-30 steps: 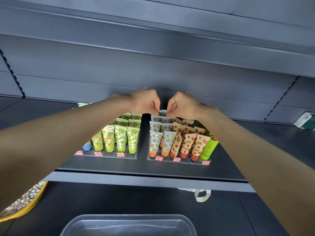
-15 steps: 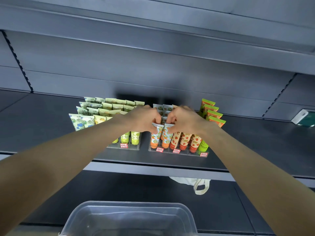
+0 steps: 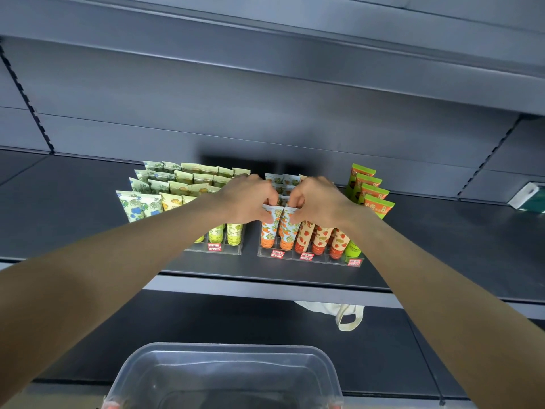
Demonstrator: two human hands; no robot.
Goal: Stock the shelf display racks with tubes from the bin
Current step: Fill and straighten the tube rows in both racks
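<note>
Dark grey metal shelving fills the wall, and on the shelf (image 3: 442,246) stand two clear display racks, side by side but apart. The left rack (image 3: 234,251) carries green and yellow fruit-print tubes. The right rack (image 3: 323,260) carries orange-print, strawberry and bright green ones, all standing on their caps with the crimped ends up. Both arms reach to the front left corner of the right rack. There the left hand (image 3: 244,199) pinches the crimped top of the left orange-print tube (image 3: 269,228), and the right hand (image 3: 323,202) pinches its neighbour, the right orange-print tube (image 3: 286,231) — the two tubes touch. The forearms hide parts of both racks' front rows, and the red price tags (image 3: 277,253) are too small to read. The clear bin (image 3: 141,370) below is cut off at the bottom of view — what it holds I cannot make out.
</note>
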